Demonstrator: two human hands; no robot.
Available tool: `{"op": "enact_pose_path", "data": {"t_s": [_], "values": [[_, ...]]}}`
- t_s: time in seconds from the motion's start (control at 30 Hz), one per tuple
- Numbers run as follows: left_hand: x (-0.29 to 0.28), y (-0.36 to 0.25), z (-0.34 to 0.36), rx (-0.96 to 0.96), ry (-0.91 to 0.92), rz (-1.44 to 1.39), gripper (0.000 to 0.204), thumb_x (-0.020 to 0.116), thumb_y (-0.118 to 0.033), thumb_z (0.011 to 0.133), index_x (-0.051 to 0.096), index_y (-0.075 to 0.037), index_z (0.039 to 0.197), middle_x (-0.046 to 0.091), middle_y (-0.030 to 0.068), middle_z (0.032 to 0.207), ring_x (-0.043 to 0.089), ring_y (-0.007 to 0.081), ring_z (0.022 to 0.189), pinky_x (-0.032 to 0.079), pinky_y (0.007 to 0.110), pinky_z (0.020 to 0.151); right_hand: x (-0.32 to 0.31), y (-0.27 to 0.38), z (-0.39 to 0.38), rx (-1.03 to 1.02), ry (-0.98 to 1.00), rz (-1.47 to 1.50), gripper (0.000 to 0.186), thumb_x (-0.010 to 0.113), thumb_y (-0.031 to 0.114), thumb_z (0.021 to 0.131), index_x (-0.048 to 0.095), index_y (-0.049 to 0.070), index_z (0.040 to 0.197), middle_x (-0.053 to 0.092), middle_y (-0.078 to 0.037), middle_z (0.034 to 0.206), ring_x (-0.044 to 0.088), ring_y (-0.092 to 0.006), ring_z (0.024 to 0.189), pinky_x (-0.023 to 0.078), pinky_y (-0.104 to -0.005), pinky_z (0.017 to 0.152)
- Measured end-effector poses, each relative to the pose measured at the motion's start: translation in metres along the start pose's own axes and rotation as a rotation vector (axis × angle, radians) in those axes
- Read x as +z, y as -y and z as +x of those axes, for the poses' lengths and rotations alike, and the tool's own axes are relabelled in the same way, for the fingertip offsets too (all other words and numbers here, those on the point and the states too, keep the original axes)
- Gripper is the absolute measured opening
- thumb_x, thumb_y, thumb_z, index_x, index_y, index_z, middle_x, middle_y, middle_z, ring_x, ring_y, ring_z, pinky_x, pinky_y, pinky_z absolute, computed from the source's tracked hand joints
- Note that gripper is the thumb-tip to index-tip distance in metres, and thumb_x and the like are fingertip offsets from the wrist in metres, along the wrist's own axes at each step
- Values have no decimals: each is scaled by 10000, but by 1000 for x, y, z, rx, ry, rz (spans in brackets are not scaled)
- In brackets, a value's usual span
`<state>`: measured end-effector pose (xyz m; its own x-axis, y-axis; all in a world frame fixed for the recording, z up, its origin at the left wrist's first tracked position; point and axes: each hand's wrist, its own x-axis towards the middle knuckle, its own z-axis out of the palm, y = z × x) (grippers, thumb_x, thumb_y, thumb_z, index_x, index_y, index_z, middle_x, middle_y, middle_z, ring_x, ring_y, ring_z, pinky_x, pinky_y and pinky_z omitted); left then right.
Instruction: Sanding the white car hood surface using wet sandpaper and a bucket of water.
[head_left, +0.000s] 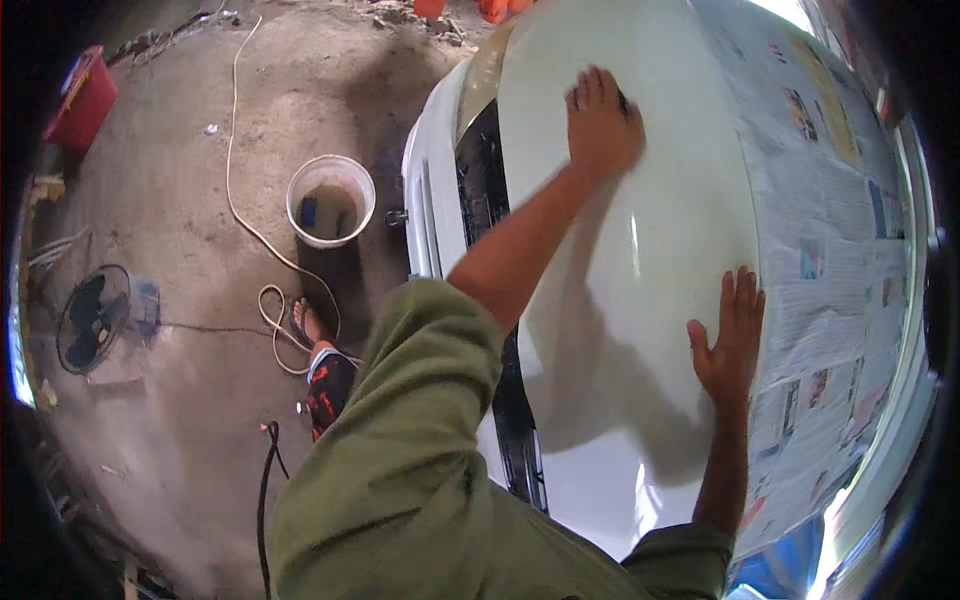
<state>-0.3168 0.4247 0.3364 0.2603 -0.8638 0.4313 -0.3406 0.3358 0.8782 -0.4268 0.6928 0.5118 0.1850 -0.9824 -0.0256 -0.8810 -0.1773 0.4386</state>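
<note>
A glossy white car hood (pixel 670 200) curves beneath both my hands. My left hand (pixel 605 125) lies palm down on its far part, fingers extended and slightly blurred. A small dark patch shows beside its thumb; whether anything lies under the palm is hidden. Closer to me, my right hand (pixel 728 345) rests flat on the hood near the papered edge, with fingers straight and thumb spread. Sheets of newspaper (pixel 815 290) cover the car's surface to the right of the hood. Along the hood's left edge runs a black grille strip (pixel 484 175).
On the floor to the left stands a white bucket (pixel 368 205) holding murky water and a blue object. A pale cord (pixel 233 165) winds across the ground near my foot (pixel 310 320). Farther left are a fan (pixel 92 320) and a red container (pixel 82 105). A black hose (pixel 265 500) lies nearer me.
</note>
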Motion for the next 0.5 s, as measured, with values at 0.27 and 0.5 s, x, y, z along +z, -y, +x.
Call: {"op": "enact_pose_path", "data": {"t_s": [0.27,0.5], "values": [[-64,-18,-133,20,305,-203,715,537,-204,894,224,41,1488,204,280,1544,191,442,1437,132,563,1160,-5,3,-6,63,41,-34,734,560,386,918,299,-20,1470,285,-272,1515,245,-419,1425,178,-550,1167],[-11,23,-21,-32,125,-265,648,479,-202,913,257,91,1447,293,288,1499,241,434,1412,163,532,1159,3,-3,-1,73,67,-16,742,560,385,908,288,-7,1477,276,-272,1518,238,-424,1428,167,-559,1170]]}}
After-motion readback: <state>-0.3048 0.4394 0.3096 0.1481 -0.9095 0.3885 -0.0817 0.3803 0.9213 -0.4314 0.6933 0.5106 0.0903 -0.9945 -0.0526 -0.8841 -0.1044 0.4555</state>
